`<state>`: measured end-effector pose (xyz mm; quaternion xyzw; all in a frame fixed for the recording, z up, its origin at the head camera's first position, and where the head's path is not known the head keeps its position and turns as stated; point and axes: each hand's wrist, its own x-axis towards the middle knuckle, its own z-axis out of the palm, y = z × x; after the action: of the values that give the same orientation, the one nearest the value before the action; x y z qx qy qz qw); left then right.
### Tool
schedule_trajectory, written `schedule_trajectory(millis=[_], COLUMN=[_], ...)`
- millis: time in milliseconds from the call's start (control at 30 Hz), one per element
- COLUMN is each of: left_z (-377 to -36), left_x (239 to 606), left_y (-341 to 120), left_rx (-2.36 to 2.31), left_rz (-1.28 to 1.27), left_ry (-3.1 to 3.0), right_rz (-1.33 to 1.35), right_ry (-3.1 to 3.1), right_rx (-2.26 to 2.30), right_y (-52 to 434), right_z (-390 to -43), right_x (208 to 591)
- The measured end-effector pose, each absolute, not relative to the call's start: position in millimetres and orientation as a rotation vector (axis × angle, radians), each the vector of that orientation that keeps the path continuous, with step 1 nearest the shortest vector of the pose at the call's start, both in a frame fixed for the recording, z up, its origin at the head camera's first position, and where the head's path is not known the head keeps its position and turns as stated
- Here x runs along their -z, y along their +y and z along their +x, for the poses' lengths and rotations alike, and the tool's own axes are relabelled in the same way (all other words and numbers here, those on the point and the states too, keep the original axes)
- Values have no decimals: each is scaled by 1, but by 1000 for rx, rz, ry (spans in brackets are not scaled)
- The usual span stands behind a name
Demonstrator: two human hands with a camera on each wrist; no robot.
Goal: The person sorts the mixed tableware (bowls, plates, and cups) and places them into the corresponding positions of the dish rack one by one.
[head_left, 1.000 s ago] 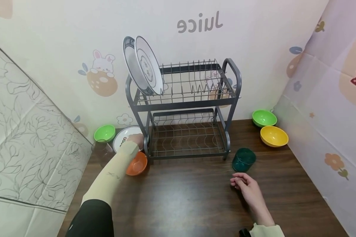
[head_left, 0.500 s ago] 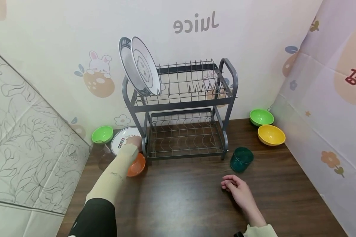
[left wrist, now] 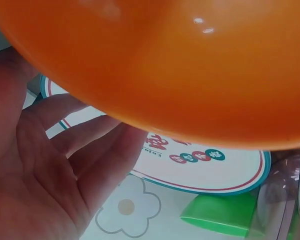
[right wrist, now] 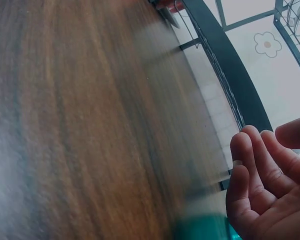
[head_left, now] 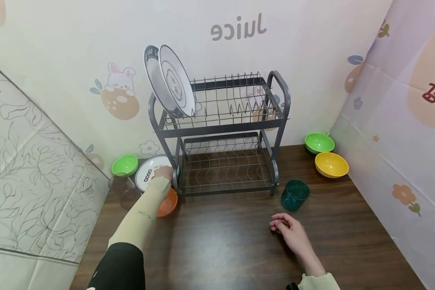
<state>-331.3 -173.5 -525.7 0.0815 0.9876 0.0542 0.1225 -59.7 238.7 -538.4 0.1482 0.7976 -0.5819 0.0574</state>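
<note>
My left hand (head_left: 164,173) reaches over the right part of a white plate (head_left: 145,179), which leans at the back left beside the rack. In the left wrist view its fingers (left wrist: 110,165) look fairly straight in front of the plate; an orange bowl (left wrist: 190,85) hides the fingertips and thumb, so contact with the plate is unclear. This bowl (head_left: 168,203) sits below the hand in the head view. My right hand (head_left: 291,237) lies near the table, fingers loosely bent and holding nothing, just in front of a teal cup (head_left: 295,195).
A two-tier dish rack (head_left: 221,129) stands at the back, with two plates (head_left: 179,82) upright at its upper left. A clear cup (head_left: 125,191) and green bowl (head_left: 125,165) are at left. Another green bowl (head_left: 319,143) and a yellow bowl (head_left: 331,165) stand at back right.
The head view has shifted slightly. My right hand has moved a little left, away from the teal cup. My left hand stays at the plate almost unmoved.
</note>
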Motion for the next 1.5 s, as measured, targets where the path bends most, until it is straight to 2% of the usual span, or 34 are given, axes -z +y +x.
schedule_trajectory(millis=[367,767,1200,1500], left_z=[-318,-326,-329,-323], left_x=[500,476,459,431], left_y=[-168,-175,-188,-191], left_rx=[-115,-186,-159,-273], left_rz=[286,336,272,155], left_ry=[2909,2925,2987,3101], right_rz=[422,432,488,487], right_ry=[2441,2441,2495,2506], right_rx=[1766,1746,1689,1674], right_y=[240,249,277,283], right_z=[-57,-57,-55,-55], right_x=[536,535,525,525])
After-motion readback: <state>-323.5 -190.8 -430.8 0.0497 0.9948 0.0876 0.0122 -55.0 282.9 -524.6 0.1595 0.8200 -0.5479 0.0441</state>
